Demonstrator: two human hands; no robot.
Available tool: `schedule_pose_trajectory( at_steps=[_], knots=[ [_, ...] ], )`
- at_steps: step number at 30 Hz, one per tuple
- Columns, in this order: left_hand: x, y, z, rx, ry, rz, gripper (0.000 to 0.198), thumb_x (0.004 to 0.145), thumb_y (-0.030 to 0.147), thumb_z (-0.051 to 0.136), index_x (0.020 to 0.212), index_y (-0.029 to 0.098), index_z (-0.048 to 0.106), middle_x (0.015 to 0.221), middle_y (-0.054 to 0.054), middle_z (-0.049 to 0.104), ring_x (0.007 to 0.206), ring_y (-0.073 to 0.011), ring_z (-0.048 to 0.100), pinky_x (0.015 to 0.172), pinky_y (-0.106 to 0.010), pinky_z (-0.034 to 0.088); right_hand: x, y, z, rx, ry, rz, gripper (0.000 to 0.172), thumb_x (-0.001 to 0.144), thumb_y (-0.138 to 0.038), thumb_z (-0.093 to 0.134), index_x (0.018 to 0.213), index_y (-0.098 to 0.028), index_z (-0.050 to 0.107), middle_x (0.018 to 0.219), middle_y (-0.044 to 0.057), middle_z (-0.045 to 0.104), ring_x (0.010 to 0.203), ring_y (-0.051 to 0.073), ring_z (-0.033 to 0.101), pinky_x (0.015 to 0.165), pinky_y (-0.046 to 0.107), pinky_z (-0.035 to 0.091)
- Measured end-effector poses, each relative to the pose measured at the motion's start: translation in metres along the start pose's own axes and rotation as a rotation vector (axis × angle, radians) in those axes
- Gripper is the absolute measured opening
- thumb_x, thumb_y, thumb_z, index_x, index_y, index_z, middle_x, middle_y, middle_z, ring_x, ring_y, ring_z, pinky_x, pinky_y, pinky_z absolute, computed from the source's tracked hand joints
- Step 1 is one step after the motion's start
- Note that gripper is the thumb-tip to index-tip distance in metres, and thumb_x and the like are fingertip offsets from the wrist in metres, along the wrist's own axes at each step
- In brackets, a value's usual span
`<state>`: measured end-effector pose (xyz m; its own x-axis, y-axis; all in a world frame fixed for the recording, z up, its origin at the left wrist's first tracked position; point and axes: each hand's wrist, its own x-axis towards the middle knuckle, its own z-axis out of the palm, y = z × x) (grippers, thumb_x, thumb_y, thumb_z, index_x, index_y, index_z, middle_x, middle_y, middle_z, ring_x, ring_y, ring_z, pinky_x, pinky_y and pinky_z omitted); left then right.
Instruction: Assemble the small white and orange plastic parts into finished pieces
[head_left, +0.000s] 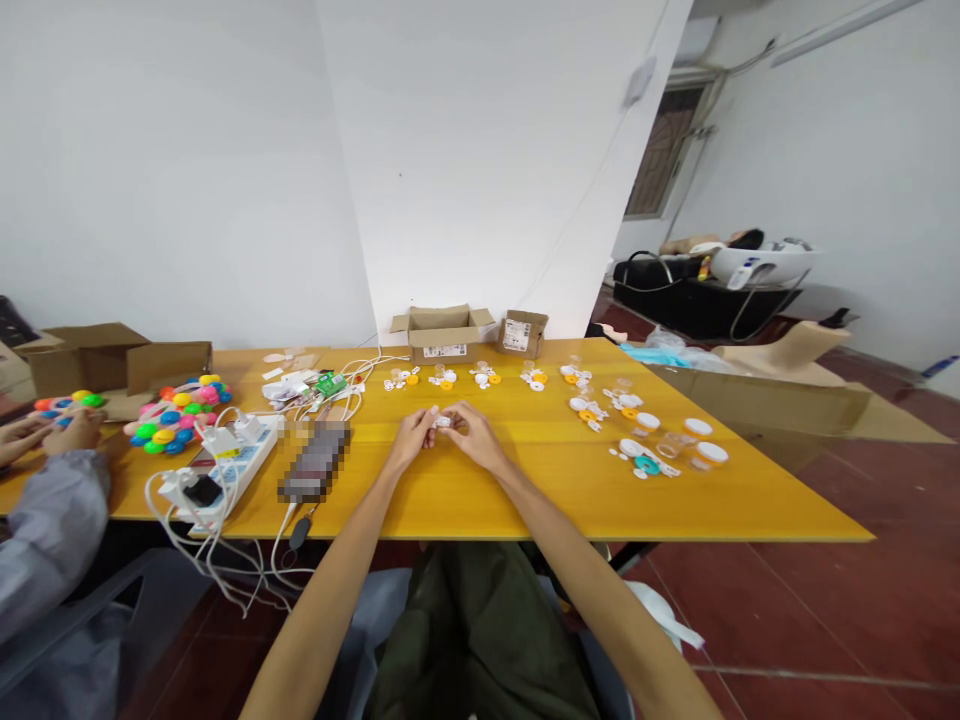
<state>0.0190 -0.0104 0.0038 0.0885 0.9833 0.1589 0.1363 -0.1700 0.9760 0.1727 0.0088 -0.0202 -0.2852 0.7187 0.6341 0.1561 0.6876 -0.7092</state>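
Over the middle of the yellow wooden table [465, 500], my left hand [414, 436] and my right hand [472, 436] meet around a small white plastic part [443, 422]. Fingers of both hands are closed on it, and they cover much of its shape. Beyond my hands, small groups of white discs, clear cups and orange rings [447, 384] lie in a row. To the right are more such parts, a teal ring [646, 465] and several assembled round containers with white lids and orange bands [709, 456].
An open cardboard box [442, 340] and a smaller box [520, 334] stand against the wall. At left lie a phone [319, 460], a white power strip [240, 470] with tangled cables, and colourful ball toys [176, 415]. A co-worker's hands [71, 432] handle colourful balls at far left.
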Motion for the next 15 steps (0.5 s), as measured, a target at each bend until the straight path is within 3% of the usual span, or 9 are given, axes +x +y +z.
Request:
schedule_pose_trajectory(
  at_steps=[15],
  knots=[
    [-0.0004,-0.0028,-0.0023,-0.011,-0.034,0.034,0.048,0.077,0.066,0.060,0.067,0.019,0.056,0.050,0.005,0.050,0.045,-0.0099,0.052,0.045,-0.022,0.038,0.0003,-0.0076,-0.0020,-0.022,-0.006,0.099,0.026,0.086,-0.046,0.059,0.085,-0.022,0.071,0.078,0.003,0.070,0.070,0.018,0.061,0.066,0.030,0.049]
  ],
)
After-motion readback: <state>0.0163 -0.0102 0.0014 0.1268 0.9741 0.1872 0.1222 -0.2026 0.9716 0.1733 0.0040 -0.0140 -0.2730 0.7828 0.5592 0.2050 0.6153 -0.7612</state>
